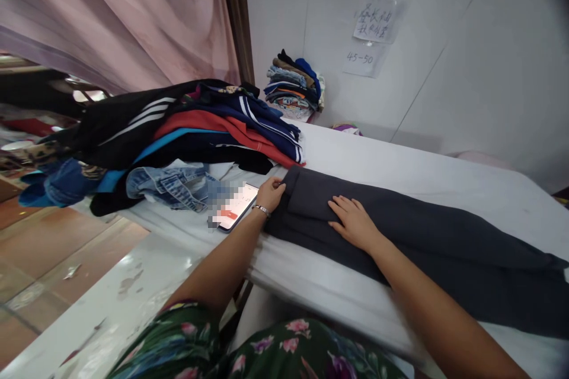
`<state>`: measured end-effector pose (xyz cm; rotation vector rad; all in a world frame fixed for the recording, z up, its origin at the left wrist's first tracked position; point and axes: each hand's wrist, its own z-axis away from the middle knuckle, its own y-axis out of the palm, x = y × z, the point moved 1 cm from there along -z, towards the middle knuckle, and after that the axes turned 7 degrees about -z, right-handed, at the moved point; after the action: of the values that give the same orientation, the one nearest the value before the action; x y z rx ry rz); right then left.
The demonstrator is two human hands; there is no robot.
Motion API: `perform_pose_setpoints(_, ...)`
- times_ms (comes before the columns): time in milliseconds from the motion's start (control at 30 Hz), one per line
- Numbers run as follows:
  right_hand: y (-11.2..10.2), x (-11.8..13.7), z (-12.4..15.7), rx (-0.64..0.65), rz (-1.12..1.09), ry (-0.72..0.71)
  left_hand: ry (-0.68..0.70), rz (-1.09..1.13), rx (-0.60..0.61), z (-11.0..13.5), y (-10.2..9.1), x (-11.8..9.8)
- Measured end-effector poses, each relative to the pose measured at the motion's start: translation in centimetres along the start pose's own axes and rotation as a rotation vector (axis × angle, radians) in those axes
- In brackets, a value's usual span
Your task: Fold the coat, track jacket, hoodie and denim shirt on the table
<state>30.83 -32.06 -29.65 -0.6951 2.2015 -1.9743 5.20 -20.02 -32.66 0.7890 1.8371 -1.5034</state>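
A pair of dark grey trousers (418,237) lies stretched across the white-covered table, one layer over another, running off toward the right edge of view. At their left end, my left hand (271,192) pinches the corner of the cloth between thumb and fingers; a bracelet circles that wrist. My right hand (353,222) rests flat on the upper layer, fingers spread, a short way from that end. Just left of my left hand, a phone (240,207) with a lit screen lies on the table, partly blurred out.
Left of the phone are crumpled blue jeans (173,183) and a heap of clothes (213,124) in black, red and navy. A folded clothes stack (293,86) stands by the wall. Handwritten paper signs (374,21) hang there. A white surface (120,302) sits at lower left.
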Motion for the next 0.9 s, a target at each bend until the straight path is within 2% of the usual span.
perform_pose_setpoints(100,0.8,-0.2,-0.5,-0.077,-0.064,0.023,0.009,0.048,-0.002,0.2,-0.1,0.0)
perform_pose_setpoints(200,0.8,-0.9,-0.3,-0.235,-0.279,0.095,0.009,0.141,0.01,0.5,-0.5,-0.7)
perform_pose_setpoints(300,0.7,-1.4,-0.1,-0.371,-0.452,0.188,-0.032,0.095,0.09,0.8,-1.1,-1.4)
perform_pose_setpoints(400,1.2,-0.9,-0.1,-0.29,-0.359,0.119,-0.076,-0.09,0.21,1.1,-1.7,-1.6)
perform_pose_setpoints(533,1.9,-0.1,-0.1,-0.118,-0.138,0.029,-0.081,-0.187,0.249,1.4,-2.1,-1.9)
perform_pose_setpoints(767,1.3,-0.2,-0.5,-0.124,-0.173,0.096,-0.056,-0.254,0.249,1.4,-2.1,-2.1)
perform_pose_setpoints(900,1.3,0.7,-0.5,-0.033,-0.048,0.055,-0.062,-0.249,0.253,1.4,-1.9,-2.0)
